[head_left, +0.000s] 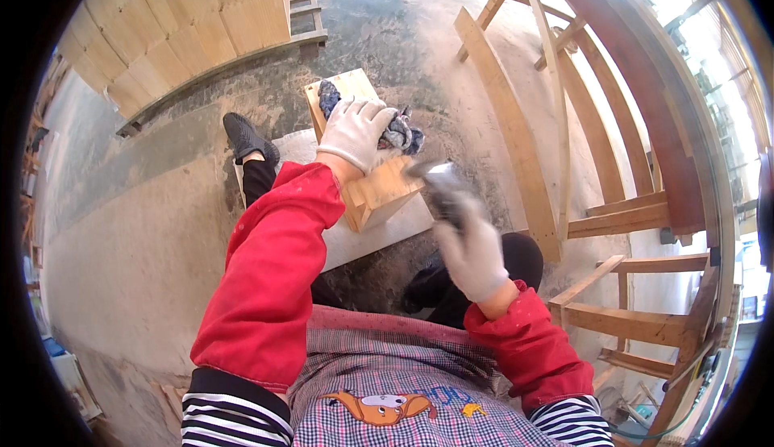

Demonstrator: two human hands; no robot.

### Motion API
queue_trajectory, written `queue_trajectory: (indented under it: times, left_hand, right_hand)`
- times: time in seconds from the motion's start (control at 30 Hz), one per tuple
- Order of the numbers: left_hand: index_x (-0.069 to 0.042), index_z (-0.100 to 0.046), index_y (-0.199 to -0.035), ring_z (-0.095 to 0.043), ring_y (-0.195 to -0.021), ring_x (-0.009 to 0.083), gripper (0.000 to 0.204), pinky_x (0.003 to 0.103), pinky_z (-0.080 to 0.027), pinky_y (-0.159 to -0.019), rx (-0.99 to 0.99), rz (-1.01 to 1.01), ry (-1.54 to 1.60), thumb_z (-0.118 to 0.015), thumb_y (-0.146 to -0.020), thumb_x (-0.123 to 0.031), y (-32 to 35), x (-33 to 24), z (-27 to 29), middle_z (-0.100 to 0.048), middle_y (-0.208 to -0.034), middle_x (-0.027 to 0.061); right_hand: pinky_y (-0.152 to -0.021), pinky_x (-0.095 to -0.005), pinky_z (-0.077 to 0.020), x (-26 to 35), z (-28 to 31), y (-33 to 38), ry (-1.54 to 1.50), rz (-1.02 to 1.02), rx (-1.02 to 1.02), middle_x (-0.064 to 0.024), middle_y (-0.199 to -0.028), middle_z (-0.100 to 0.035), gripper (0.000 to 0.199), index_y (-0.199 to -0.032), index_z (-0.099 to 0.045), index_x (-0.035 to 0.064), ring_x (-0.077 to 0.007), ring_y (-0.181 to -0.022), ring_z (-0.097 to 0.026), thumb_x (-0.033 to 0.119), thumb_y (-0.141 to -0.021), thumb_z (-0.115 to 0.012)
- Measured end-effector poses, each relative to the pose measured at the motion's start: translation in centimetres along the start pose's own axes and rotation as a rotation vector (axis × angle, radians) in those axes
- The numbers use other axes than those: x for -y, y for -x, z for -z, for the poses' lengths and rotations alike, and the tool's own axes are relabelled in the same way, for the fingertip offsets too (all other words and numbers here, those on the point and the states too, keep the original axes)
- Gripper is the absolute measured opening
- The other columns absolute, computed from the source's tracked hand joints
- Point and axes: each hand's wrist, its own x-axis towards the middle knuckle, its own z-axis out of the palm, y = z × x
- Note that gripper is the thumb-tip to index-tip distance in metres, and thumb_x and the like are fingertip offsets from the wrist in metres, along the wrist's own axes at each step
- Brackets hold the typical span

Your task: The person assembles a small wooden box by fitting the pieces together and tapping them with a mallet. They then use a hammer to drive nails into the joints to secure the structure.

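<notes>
Grey floor surrounds wooden piece under left hand.

The left glove and right glove are off-white, the sleeves red, the cuffs striped black and white. The cloth is mottled dark blue and grey, the wooden box pale yellow, the tool (blurred here) dark with a bright glint. The apron is checked, pinkish-grey, with a brown cartoon animal.
</notes>
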Motion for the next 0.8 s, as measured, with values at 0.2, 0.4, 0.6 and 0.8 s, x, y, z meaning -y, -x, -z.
queue_trajectory:
  times: [0.2, 0.4, 0.6, 0.8]
  left_hand:
    - [-0.012, -0.061, -0.128, -0.056, -0.123, 0.0290, 0.060, 0.045, -0.035, -0.111, 0.009, 0.033, -0.048, -0.077, -0.078, -0.041, 0.1, 0.5, 0.4, -0.062, -0.128, 0.0099]
    - [-0.012, -0.061, -0.129, -0.056, -0.123, 0.0291, 0.062, 0.044, -0.035, -0.110, -0.031, -0.020, -0.037, -0.077, -0.078, -0.044, 0.1, 0.3, -0.1, -0.062, -0.127, 0.0105]
    - [-0.010, -0.059, -0.131, -0.055, -0.121, 0.0321, 0.064, 0.045, -0.038, -0.108, 0.018, 0.011, -0.039, -0.077, -0.078, -0.041, 0.1, 0.3, 0.8, -0.061, -0.125, 0.0124]
    - [-0.009, -0.059, -0.131, -0.055, -0.122, 0.0313, 0.065, 0.045, -0.037, -0.108, -0.013, -0.023, -0.016, -0.078, -0.077, -0.040, -0.1, 0.1, 0.2, -0.061, -0.125, 0.0119]
  right_hand:
    - [-0.078, -0.0401, -0.0544, 3.1, 2.8, -2.2, -0.070, -0.147, 0.086, -0.0224, -0.094, -0.068, 0.040, -0.128, -0.055, 0.0051, -0.0392, -0.088, -0.070, 0.022, -0.094, -0.066]
    - [-0.079, -0.0425, -0.0542, -0.6, -0.4, -0.2, -0.058, -0.078, 0.030, -0.0245, -0.095, -0.067, 0.036, -0.126, -0.056, 0.0042, -0.0411, -0.089, -0.069, 0.020, -0.094, -0.065]
    - [-0.074, -0.0411, -0.0539, 3.1, 3.5, -1.8, -0.077, -0.174, 0.009, -0.0230, -0.090, -0.067, 0.036, -0.124, -0.056, 0.0054, -0.0393, -0.083, -0.069, 0.023, -0.094, -0.066]
    - [-0.076, -0.0455, -0.0528, -2.4, 1.3, -0.6, 0.125, -0.186, 0.134, -0.0271, -0.095, -0.067, 0.037, -0.124, -0.054, 0.0045, -0.0445, -0.090, -0.067, 0.026, -0.096, -0.064]
